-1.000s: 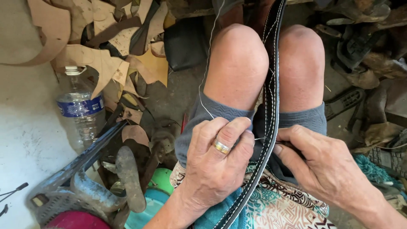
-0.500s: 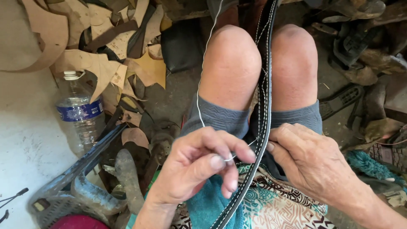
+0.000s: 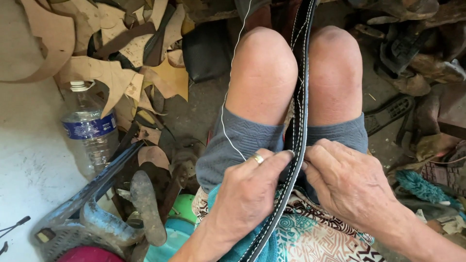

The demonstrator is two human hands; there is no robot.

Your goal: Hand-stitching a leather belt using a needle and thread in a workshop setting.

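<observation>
A long black leather strap (image 3: 300, 97) with white stitching along its edges runs between my bare knees (image 3: 262, 73) and down over my lap. My left hand (image 3: 247, 194), with a gold ring on one finger, pinches the strap's left edge at thigh height. A thin white thread (image 3: 224, 111) rises from its fingers past the left knee to the top of the view. My right hand (image 3: 349, 184) presses against the strap's right edge, fingers curled on it. Whether a needle sits between the fingers is hidden.
Tan leather offcuts (image 3: 116, 73) litter the floor at upper left. A plastic water bottle (image 3: 87, 131) stands by the white wall. A metal shoe last (image 3: 145, 204) and a basket lie at lower left. Old shoes and soles (image 3: 417, 63) pile up on the right.
My left hand had lifted off the strap, drawing the thread out to the left; now it is back on the strap's left edge. My right hand has stayed on the strap.
</observation>
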